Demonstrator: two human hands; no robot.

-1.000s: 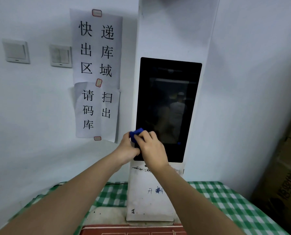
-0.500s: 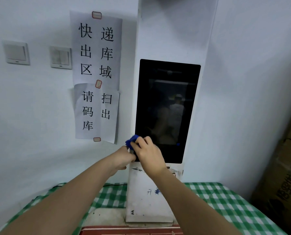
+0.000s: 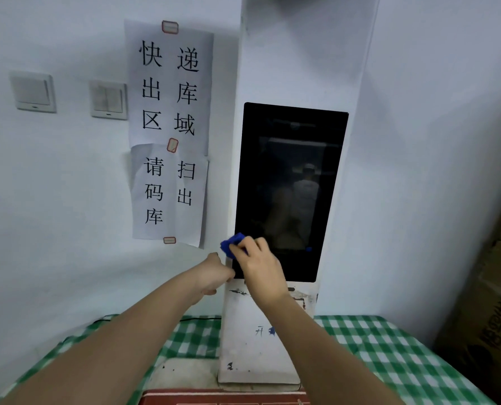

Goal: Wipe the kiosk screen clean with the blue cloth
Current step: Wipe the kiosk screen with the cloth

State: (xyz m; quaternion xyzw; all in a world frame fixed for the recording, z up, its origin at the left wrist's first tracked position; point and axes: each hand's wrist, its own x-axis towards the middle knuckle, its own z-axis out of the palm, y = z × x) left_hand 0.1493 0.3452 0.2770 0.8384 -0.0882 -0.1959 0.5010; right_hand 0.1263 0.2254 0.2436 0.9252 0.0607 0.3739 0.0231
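Cloth [image 3: 232,244] bunched under right fingers [image 3: 250,247]

Upper paper sheet [image 3: 170,86] on wall, left of kiosk: big black chars in 2 columns, right col 快 / 出 / 区 on left side, 递 / 库 / 域 on right side, i.e. 快递出库区域. Lower paper sheet [image 3: 167,197], taped just below & overlapping it: 请 / 码 / 库 on left, 扫 / 出 on right, i.e. 请扫码出库. Kiosk base [image 3: 258,340], white panel under screen: small handwritten mark "开" w/ a blue smudge beside it; scuffed dark print higher up, not legible. Cardboard box [image 3: 488,331] at far right: large dark printed chars running sideways, approx. 悟空优…, too skewed to read w/ certainty.
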